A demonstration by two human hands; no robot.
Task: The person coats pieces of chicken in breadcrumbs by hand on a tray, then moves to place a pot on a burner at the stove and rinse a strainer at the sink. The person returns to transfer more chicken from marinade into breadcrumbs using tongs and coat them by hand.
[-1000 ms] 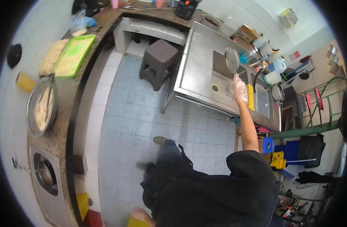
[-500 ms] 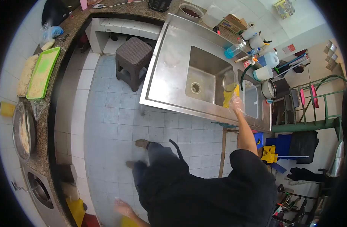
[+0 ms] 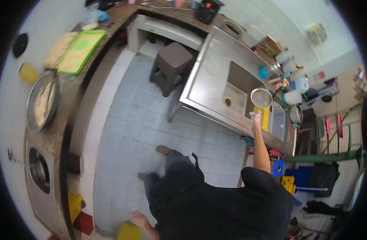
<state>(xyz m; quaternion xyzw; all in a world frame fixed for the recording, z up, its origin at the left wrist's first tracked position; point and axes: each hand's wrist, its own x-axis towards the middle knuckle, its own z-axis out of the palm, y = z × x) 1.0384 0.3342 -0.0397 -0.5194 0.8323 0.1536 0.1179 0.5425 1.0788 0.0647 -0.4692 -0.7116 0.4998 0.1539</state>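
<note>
- Right hand (image 3: 255, 119), clear-gloved, closed around handle of round metal-rimmed mesh strainer (image 3: 262, 98), 1 o'clock, near yellow cloth (image 3: 265, 121).
- Left hand (image 3: 139, 219), 7 o'clock; finger pose unclear.
- Best: firm grip, rim level.
- 10 o'clock: round transparent bowl (image 3: 31, 105), pale mass; green plastic tray (image 3: 82, 53), pale powdery layer.

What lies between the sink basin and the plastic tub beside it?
What looks like a yellow cloth lies between the sink basin and the plastic tub, as the head view shows.
</note>
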